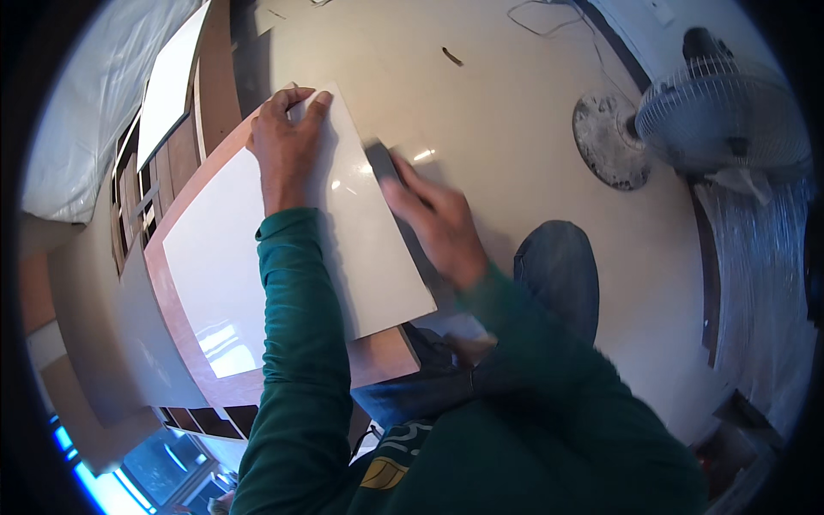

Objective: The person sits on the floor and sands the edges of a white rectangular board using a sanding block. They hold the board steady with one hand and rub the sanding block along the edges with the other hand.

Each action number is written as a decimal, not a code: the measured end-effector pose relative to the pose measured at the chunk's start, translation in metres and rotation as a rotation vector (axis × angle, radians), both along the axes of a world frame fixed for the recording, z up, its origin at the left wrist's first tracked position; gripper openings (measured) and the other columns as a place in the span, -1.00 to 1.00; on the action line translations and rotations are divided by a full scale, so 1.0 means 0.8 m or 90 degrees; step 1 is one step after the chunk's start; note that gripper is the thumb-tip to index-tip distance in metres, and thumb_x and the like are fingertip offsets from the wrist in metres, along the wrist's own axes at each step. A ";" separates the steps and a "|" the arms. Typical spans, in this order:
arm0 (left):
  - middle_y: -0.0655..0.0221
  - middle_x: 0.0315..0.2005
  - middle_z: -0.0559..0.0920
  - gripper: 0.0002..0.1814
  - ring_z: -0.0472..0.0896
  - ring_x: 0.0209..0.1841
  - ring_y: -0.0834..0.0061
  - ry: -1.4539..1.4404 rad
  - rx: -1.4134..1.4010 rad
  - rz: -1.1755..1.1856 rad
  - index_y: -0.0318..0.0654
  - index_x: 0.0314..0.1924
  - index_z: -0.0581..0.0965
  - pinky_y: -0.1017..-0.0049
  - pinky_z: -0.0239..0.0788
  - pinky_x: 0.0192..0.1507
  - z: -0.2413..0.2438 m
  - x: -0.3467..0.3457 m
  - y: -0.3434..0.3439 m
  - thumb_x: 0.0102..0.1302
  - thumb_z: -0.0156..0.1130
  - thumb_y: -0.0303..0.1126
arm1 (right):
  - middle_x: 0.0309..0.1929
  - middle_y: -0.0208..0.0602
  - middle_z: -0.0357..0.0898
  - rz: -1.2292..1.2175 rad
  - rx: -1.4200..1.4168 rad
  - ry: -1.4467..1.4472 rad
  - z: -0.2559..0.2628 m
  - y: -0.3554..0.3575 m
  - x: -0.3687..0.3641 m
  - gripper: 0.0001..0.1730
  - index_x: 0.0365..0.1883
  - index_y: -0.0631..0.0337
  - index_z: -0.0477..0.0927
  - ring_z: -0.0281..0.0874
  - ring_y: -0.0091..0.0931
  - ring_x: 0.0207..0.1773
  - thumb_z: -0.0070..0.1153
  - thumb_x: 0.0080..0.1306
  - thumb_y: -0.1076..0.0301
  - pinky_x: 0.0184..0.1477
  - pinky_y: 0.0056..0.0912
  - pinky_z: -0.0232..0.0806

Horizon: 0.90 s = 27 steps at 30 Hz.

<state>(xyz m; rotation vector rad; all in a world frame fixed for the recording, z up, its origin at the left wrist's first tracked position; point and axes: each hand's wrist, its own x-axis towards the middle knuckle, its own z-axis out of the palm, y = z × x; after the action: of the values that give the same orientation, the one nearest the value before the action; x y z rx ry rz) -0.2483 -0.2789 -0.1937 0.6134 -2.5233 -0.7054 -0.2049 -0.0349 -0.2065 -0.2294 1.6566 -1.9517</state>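
A narrow white glossy panel (364,238) lies over a wooden board faced with a white sheet (222,257). My left hand (286,135) grips this panel near its far end, thumb on top and fingers bent at the far left edge. Along the panel's right long edge runs a dark grey flat bar or block (380,161), held in my right hand (441,225). That hand is blurred, and the bar's exact kind is unclear. The bar seems to touch the edge. A bare brownish part of the wooden board (386,357) shows below the panel's near end.
A standing fan (727,122) with a stained round base (611,138) is on the right. Wooden cabinet frames (183,141) and another white panel (174,84) stand at left. My bent knee (557,277) is beside my right arm. A small dark scrap (452,56) lies on the floor.
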 end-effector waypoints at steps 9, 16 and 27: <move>0.12 0.03 0.80 -0.49 0.74 0.08 0.32 -0.020 0.026 -0.003 -0.37 0.06 0.76 0.36 0.53 0.21 -0.001 -0.003 -0.004 0.39 0.55 -0.04 | -0.05 -0.03 0.83 -0.069 -0.008 0.031 -0.030 0.027 0.063 -0.12 0.59 0.39 0.44 0.73 -0.52 0.04 0.20 0.59 -0.16 0.16 -0.38 0.50; 0.08 0.16 0.81 -0.51 0.73 0.28 0.08 -0.057 0.081 0.027 -0.25 0.02 0.80 0.18 0.39 0.44 -0.001 -0.005 -0.006 0.34 0.56 0.02 | 0.15 -0.01 0.82 -0.014 0.000 -0.011 -0.032 -0.003 0.002 -0.14 0.62 0.37 0.41 0.71 -0.56 0.17 0.24 0.59 -0.08 0.26 -0.38 0.48; 0.12 0.03 0.83 -0.54 0.74 0.15 0.15 -0.014 -0.024 0.007 -0.25 -0.01 0.80 0.17 0.39 0.36 0.005 -0.010 0.007 0.34 0.56 0.00 | 0.23 -0.18 0.75 -0.074 -0.062 0.040 -0.014 -0.101 -0.130 -0.17 0.57 0.48 0.44 0.59 -0.56 0.25 0.24 0.60 -0.03 0.34 -0.48 0.38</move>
<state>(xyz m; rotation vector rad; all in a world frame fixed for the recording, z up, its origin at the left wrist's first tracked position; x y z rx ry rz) -0.2564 -0.2735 -0.1899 0.6240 -2.5452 -0.6489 -0.3085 -0.1157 -0.2180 -0.2380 1.6494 -2.1341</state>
